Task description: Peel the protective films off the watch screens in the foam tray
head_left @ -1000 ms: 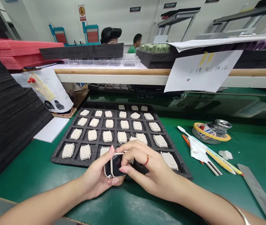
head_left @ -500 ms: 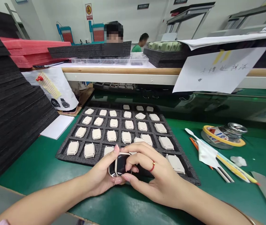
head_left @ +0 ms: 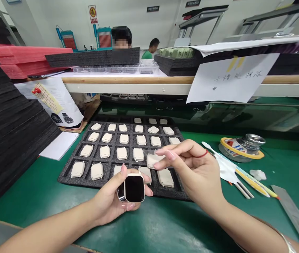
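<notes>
Holding 2 watches, the L hand (head_left: 112,196) has its thumb & fingers closed on them. The front watch (head_left: 135,188) shows its black screen; the back watch (head_left: 121,192) peeks out on the L. Both are near the dark tray's (head_left: 71,180) front edge. The R hand (head_left: 200,172) is over the tray's R side, fingers bent, nr a pale case (head_left: 152,161); can't tell if it's pinched. A flat metal strip (head_left: 294,214) lies far R.

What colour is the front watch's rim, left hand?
Cream rounded-square rim around a black screen; head view.
</notes>
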A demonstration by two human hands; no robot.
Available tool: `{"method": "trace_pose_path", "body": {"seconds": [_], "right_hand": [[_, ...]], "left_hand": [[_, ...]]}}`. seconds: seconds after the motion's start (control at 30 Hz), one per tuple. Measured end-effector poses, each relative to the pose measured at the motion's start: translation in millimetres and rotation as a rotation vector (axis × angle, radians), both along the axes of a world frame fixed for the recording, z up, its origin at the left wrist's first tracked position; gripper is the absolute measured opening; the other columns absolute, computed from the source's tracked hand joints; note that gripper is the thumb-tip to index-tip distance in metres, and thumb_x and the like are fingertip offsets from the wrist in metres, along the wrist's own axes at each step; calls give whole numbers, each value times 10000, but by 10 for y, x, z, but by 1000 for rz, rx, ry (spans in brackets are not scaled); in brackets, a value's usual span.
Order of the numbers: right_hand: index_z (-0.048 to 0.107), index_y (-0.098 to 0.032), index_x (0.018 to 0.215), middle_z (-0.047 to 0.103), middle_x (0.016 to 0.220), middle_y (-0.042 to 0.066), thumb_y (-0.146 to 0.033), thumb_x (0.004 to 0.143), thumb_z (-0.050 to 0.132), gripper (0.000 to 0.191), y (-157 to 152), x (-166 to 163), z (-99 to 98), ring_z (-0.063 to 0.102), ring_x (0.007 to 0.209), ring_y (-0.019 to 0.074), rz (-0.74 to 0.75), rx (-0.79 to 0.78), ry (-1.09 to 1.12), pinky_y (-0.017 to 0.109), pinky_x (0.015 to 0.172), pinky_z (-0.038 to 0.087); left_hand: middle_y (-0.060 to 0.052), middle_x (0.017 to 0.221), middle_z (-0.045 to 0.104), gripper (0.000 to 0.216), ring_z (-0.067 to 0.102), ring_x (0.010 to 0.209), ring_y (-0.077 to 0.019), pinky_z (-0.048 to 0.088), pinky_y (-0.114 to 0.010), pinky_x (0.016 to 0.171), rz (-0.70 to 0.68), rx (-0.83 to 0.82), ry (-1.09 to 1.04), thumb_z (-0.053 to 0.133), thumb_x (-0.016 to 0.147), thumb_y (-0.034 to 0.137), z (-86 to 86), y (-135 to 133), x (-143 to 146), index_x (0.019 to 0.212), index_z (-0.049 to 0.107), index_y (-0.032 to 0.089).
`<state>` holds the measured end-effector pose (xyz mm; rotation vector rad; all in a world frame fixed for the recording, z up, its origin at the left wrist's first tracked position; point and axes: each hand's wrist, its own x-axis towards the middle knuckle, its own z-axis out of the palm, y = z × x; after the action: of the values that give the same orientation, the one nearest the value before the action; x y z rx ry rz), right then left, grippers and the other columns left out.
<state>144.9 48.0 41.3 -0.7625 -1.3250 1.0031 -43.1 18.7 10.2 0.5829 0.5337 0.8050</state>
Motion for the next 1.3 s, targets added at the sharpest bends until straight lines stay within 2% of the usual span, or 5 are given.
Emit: {"method": "trace_pose_path", "body": {"seconds": [0.2,0.63,0.93,1.13,1.3], "right_hand": [[640,-244,996,735,1023,25,-235,881,720,141,21,-7,-37,733,1000,187,-4,148,-38,335,913,622],[692,-105,1112,766,975,110,-24,892,625,244,-77,88,-49,708,990,177,203,839,-519,289,902,583],[647,-113,1238,763,1057,80,-123,1014,386,344,-134,44,-208,687,1026,159,234,885,-523,273,973,530],[639,-202,1145,770,916,47,-142,868,695,288,-136,0,-97,683,826,202,120,880,-693,365,785,568],[485,-195,1360,658,837,39,-384,860,738,591,-190,-65,-150,576,742,192,120,633,-754,348,676,508]], "left_hand": [[-111,827,710,493,458,435,-31,269,-184,462,-13,13,-20,561,909,590,-21,8,-7,965,737,133],[-23,684,605,405,471,449,-42,323,-151,438,8,-57,-110,669,858,534,-1,-3,7,876,721,133],[-25,742,589,479,478,457,-31,289,-129,403,-1,-63,-43,712,790,592,15,11,12,869,700,120],[10,668,512,522,401,483,-44,260,-155,429,93,-1,59,724,748,643,23,-11,42,852,662,135],[36,648,469,489,365,479,-49,254,-184,442,101,116,155,703,775,633,-12,-40,72,778,591,157]]}}
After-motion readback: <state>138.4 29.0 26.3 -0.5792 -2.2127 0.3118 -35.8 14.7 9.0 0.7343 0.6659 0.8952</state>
